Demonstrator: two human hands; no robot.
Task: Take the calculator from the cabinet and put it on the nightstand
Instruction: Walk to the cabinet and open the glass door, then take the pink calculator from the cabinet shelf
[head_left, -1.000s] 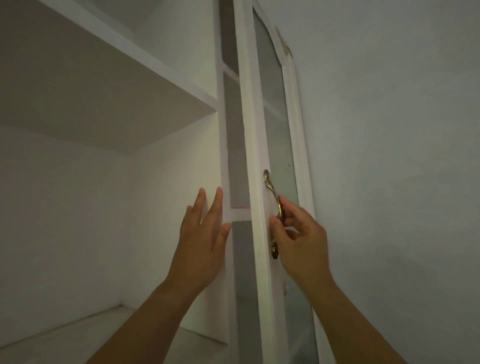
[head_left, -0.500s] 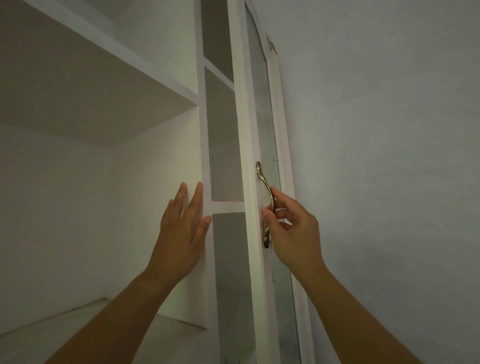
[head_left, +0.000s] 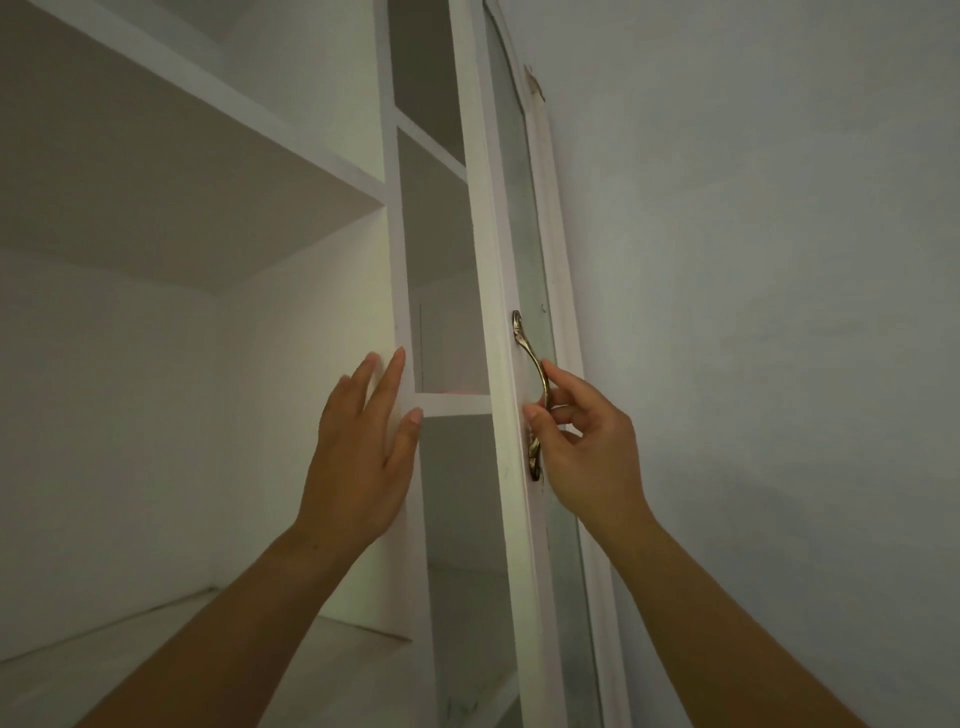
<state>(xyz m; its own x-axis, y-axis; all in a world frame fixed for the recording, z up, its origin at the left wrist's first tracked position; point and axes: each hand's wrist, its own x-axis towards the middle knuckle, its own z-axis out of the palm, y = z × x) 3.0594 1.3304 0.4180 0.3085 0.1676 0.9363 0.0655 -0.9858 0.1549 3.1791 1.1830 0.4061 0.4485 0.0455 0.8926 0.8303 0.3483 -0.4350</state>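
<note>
- The white glass-paned cabinet door (head_left: 511, 364) has swung further open over the last second; the gap between its edge and the white vertical cabinet divider (head_left: 400, 260) is clearly wider now.
- More of the inner compartment behind that gap shows than before, including its small white cross-shelf (head_left: 452, 404).
- My right hand (head_left: 587, 447), fingers hooked on the curved brass door handle (head_left: 532, 379), has travelled with the door as it pulls out.
- My left hand (head_left: 363, 447) sat flat against the divider a second ago; now it is spread open with the thumb tip at the cross-shelf's front edge.
</note>
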